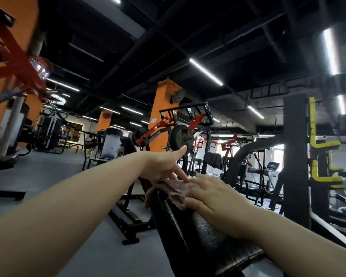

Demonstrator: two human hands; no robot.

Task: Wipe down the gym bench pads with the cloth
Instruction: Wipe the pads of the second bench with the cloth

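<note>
We are pressing the soft, floppy cloth (173,189) flat on the far end of the black bench (204,226) with our right hand (210,193), fingers straight, while our left hand (164,164), fingers spread, is touching its edge.

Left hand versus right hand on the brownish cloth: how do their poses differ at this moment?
The right hand lies flat, palm down, pressing the brownish cloth onto the black padded bench. The left hand is raised at the pad's far end, thumb pointing up, only its fingertips reaching the cloth's edge. Both hands have straight fingers; neither grips the cloth.
</note>
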